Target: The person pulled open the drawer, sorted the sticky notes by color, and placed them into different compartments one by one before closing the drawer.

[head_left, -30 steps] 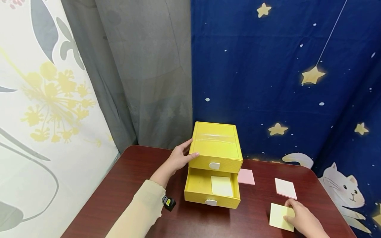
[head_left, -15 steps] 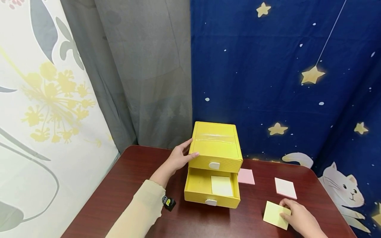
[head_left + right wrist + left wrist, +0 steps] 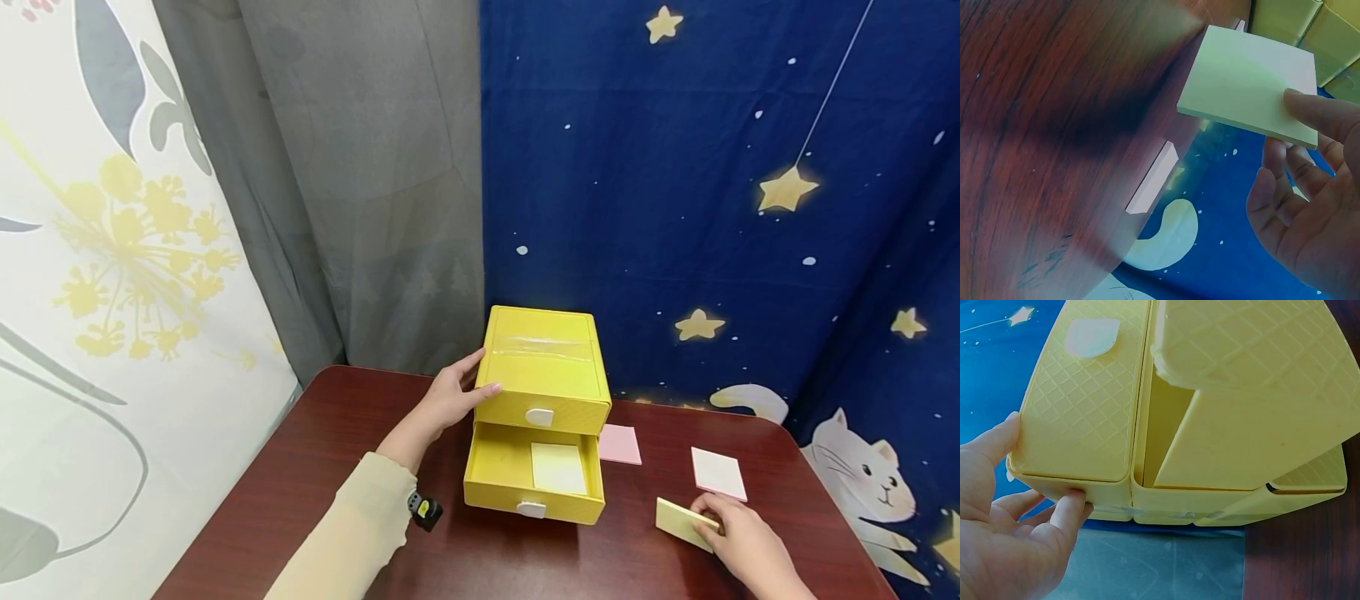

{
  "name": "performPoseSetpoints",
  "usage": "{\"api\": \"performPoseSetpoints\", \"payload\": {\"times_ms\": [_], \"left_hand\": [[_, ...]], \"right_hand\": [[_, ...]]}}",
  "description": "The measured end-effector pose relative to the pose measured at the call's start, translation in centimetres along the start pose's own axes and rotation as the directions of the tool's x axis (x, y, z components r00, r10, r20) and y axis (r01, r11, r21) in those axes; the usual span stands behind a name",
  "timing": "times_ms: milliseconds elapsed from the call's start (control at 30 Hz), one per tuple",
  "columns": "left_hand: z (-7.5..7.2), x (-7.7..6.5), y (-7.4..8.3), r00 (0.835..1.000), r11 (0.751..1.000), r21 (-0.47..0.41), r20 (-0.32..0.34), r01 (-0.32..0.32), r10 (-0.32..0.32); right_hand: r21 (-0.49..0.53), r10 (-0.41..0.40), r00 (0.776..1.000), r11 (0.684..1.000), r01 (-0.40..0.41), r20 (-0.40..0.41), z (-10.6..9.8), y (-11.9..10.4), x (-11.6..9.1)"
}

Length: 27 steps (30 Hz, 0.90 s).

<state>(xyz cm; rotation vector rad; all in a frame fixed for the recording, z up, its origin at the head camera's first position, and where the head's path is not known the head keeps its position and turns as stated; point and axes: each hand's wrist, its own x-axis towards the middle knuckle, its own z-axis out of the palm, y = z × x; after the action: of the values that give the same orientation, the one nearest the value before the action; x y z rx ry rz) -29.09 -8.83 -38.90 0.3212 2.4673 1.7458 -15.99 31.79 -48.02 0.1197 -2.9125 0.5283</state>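
Note:
My right hand [image 3: 746,537] pinches a pale yellow sticky note pad [image 3: 681,522], thumb on one face and fingers behind. The pad is tilted steeply in the head view; its broad face shows in the right wrist view. My left hand [image 3: 447,398] rests at the upper left front corner of a yellow drawer box [image 3: 546,340], thumb at the top edge and fingers against the side. Its top drawer [image 3: 1079,412] is closed. The drawer beneath [image 3: 495,458] is pulled out and holds a cream sticky note pad [image 3: 558,468] on its right side.
A pink note pad [image 3: 620,444] lies right of the drawer box, partly hidden by it. Farther right lies a whitish-pink pad [image 3: 717,472], just beyond the right hand. The dark wooden table [image 3: 315,500] meets grey and blue star-printed curtains behind.
My right hand has moved a little left and away from me, tilting the yellow pad from face-up to nearly edge-on. My left hand and the drawer box have stayed put.

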Motion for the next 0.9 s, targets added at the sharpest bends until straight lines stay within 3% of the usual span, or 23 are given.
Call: {"api": "performPoseSetpoints", "payload": {"times_ms": [233, 333, 433, 567, 900], "left_hand": [[0.1, -0.1, 0.1, 1.000, 1.000, -0.008, -0.003, 0.004, -0.004], [0.1, -0.1, 0.2, 1.000, 1.000, -0.010, -0.005, 0.006, -0.006], [0.1, -0.1, 0.2, 1.000, 1.000, -0.009, -0.005, 0.005, -0.005], [0.0, -0.1, 0.1, 1.000, 1.000, -0.006, -0.005, 0.004, -0.004], [0.1, -0.1, -0.1, 1.000, 1.000, -0.003, -0.005, -0.005, 0.005]], "right_hand": [[-0.012, 0.011, 0.998, 1.000, -0.012, -0.058, -0.3, -0.7, 0.1], [-0.013, -0.009, 0.991, 1.000, 0.007, -0.133, -0.2, -0.9, 0.1], [-0.015, -0.063, 0.969, 0.998, 0.061, -0.240, -0.1, -1.1, 0.1], [-0.004, -0.139, 0.920, 0.989, 0.148, -0.367, 0.1, -1.5, 0.2], [0.023, -0.184, 0.860, 0.975, 0.222, -0.477, 0.3, -2.9, 0.5]]}}
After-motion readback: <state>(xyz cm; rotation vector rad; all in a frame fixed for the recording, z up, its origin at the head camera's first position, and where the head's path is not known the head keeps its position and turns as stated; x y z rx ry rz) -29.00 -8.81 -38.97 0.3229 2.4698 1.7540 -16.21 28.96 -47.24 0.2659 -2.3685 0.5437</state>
